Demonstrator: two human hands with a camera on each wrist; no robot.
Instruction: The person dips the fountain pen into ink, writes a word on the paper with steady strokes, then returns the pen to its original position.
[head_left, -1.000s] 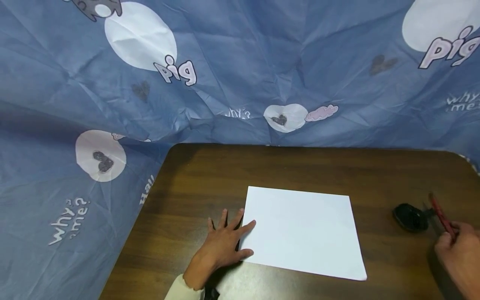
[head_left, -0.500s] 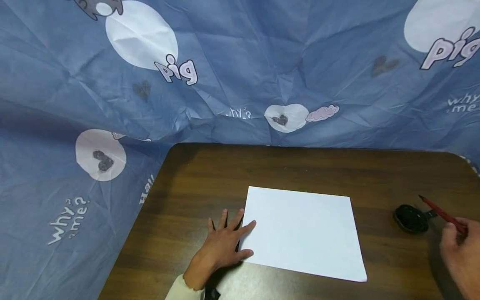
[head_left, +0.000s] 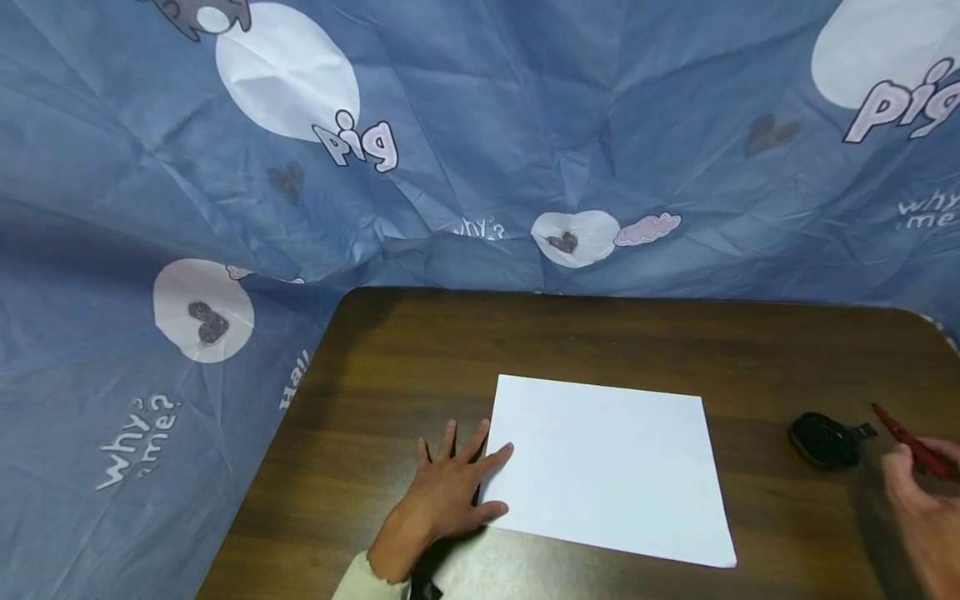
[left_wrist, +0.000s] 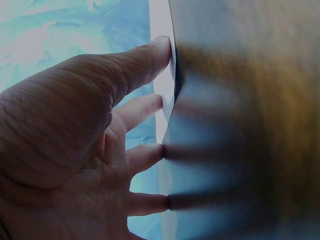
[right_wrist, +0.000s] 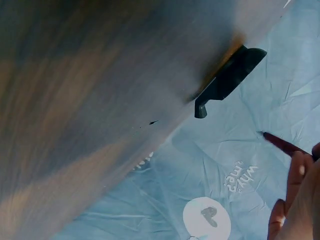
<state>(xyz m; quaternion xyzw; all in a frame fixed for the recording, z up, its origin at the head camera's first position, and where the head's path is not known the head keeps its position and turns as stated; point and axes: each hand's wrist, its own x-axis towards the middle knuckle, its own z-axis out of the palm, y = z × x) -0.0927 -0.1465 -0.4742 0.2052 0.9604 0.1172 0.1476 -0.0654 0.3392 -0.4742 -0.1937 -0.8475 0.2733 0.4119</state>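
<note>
A blank sheet of white paper (head_left: pixel 611 471) lies flat on the table. My left hand (head_left: pixel 442 492) rests with fingers spread on its left edge, the thumb and index fingertip on the sheet. In the left wrist view, the left thumb (left_wrist: pixel 135 65) presses close to the edge of the paper (left_wrist: pixel 162 117). My right hand (head_left: pixel 930 504), partly cut off at the right, pinches a slim red brush (head_left: pixel 909 435) with a dark pointed tip. The brush points up and left, just right of a small black dish (head_left: pixel 822 440) with a short handle. The right wrist view shows the brush (right_wrist: pixel 282 144) apart from the dish (right_wrist: pixel 235 72).
The brown wooden table (head_left: pixel 622 333) has rounded far corners. A blue printed cloth (head_left: pixel 465 125) hangs behind it and along the left side. A small dark spot (right_wrist: pixel 153 122) marks the tabletop in the right wrist view.
The right hand has swung the brush first leftward over the dish's handle, then back right and away from it. The left hand, paper and dish stay put.
</note>
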